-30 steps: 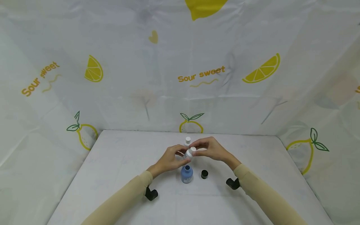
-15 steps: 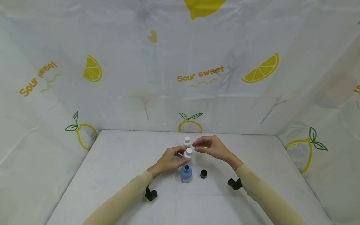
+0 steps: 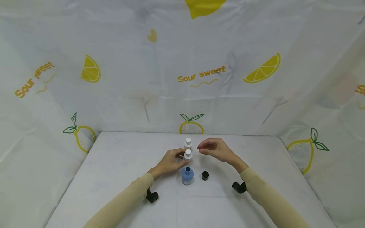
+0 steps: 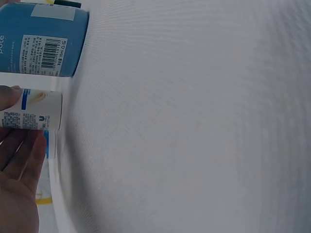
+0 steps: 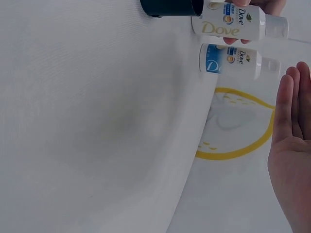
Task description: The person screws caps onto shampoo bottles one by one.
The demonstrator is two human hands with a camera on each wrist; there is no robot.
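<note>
My left hand (image 3: pixel 167 163) grips a small white Dove bottle (image 3: pixel 188 156) between thumb and fingers. It stands upright with its white cap on. Blue lettering and a label show on this bottle (image 4: pixel 46 99) in the left wrist view. Behind it is a second white Dove bottle (image 3: pixel 188 144), with a blue patch near its base (image 5: pixel 213 59). My right hand (image 3: pixel 218 150) hovers to the right of both bottles, holding nothing. Its fingers (image 5: pixel 283 109) look nearly straight in the right wrist view.
In front of the held bottle stands a blue bottle (image 3: pixel 187 177) with its mouth uncovered. A black cap (image 3: pixel 205 175) lies to its right on the white table (image 3: pixel 137 212). A lemon-print sheet (image 3: pixel 128 72) rises behind the table's far edge.
The held bottle, tilted to the right a second ago, is now upright. My right hand has let go of its cap and drawn back to the right.
</note>
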